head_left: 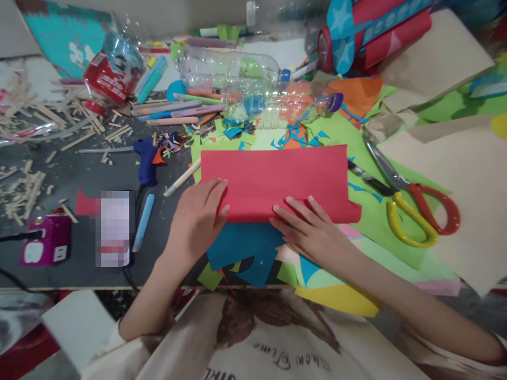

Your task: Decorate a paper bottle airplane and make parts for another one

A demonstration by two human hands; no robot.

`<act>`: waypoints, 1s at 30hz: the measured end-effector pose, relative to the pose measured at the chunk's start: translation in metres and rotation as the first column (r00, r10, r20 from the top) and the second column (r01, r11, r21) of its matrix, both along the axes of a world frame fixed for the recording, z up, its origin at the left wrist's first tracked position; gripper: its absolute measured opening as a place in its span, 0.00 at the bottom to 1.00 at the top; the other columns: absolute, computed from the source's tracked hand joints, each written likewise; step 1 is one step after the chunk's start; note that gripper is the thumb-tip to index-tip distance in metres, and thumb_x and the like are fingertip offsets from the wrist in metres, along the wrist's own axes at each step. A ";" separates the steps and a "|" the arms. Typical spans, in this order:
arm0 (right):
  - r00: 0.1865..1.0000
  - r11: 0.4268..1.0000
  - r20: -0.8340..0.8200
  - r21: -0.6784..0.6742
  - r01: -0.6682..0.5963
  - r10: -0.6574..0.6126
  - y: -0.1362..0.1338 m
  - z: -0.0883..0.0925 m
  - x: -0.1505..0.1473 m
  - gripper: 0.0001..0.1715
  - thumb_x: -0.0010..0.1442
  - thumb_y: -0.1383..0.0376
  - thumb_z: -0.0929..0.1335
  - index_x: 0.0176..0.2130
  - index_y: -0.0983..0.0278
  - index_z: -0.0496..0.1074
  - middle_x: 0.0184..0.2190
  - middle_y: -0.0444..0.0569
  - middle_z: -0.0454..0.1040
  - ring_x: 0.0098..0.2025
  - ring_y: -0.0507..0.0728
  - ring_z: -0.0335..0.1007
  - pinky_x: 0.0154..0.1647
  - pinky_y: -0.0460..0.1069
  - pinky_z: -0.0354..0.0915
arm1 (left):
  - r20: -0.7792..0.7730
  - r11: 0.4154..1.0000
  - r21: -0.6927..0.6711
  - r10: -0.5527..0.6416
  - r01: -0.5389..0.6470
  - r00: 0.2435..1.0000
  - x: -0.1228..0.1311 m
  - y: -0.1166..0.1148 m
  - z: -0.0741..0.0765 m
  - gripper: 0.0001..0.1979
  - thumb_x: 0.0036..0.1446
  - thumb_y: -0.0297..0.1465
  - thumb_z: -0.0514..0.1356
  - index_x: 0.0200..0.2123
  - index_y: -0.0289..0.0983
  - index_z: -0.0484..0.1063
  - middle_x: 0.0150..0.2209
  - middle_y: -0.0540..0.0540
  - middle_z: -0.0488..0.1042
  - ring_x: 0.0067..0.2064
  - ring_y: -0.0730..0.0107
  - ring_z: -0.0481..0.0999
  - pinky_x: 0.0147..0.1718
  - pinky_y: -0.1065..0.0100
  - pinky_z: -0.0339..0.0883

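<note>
A red sheet of paper [273, 179] lies folded over on green and blue paper in the middle of the table. My left hand [198, 219] rests on its near left corner, fingers together and pressing down on the fold. My right hand [307, 227] lies flat along the near edge, fingers stretched out on the curled fold.
Red and yellow-handled scissors [415, 206] lie to the right on green paper [380, 221]. A blue glue gun [146, 161] and a blurred phone [114, 228] sit to the left. Clear plastic bottles [253, 87], pens, wooden sticks [47, 119] and paper scraps crowd the back.
</note>
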State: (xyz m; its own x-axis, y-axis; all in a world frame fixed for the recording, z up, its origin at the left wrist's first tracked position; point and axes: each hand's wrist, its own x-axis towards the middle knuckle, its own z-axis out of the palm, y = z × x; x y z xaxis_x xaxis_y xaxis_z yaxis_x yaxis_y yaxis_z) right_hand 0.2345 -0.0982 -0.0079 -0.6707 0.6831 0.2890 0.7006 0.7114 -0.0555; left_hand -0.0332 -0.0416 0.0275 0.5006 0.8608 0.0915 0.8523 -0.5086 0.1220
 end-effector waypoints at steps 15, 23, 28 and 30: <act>0.999 0.998 0.046 -0.055 -0.003 0.006 0.029 0.005 0.000 0.22 0.71 0.64 0.60 0.58 0.69 0.72 0.57 0.56 0.76 0.59 0.63 0.70 0.60 0.58 0.68 | -0.042 0.988 0.012 -0.154 0.154 0.987 0.023 -0.023 -0.033 0.27 0.71 0.41 0.46 0.66 0.32 0.60 0.66 0.33 0.65 0.66 0.49 0.66 0.62 0.49 0.61; 0.996 0.994 0.072 -0.095 0.050 -0.043 0.036 -0.001 0.001 0.24 0.70 0.60 0.62 0.58 0.69 0.73 0.60 0.67 0.71 0.64 0.69 0.67 0.61 0.63 0.67 | -0.036 0.993 -0.030 -0.114 0.112 0.993 0.026 -0.018 -0.036 0.26 0.72 0.39 0.45 0.67 0.35 0.61 0.67 0.34 0.63 0.67 0.48 0.64 0.62 0.48 0.62; 0.995 0.990 0.065 -0.116 0.081 -0.074 0.037 -0.004 0.001 0.24 0.70 0.60 0.61 0.58 0.68 0.73 0.61 0.71 0.69 0.65 0.70 0.65 0.61 0.64 0.67 | -0.009 0.993 -0.078 -0.092 0.091 0.996 0.028 -0.014 -0.034 0.26 0.72 0.39 0.45 0.67 0.36 0.61 0.68 0.34 0.62 0.68 0.47 0.64 0.62 0.46 0.61; 0.995 0.989 0.061 -0.117 0.087 -0.081 0.037 -0.005 0.001 0.23 0.70 0.61 0.62 0.58 0.67 0.74 0.61 0.70 0.69 0.65 0.70 0.66 0.62 0.64 0.66 | -0.007 0.992 -0.099 -0.084 0.083 0.996 0.028 -0.013 -0.033 0.26 0.71 0.39 0.45 0.67 0.36 0.61 0.68 0.34 0.62 0.68 0.47 0.64 0.63 0.46 0.61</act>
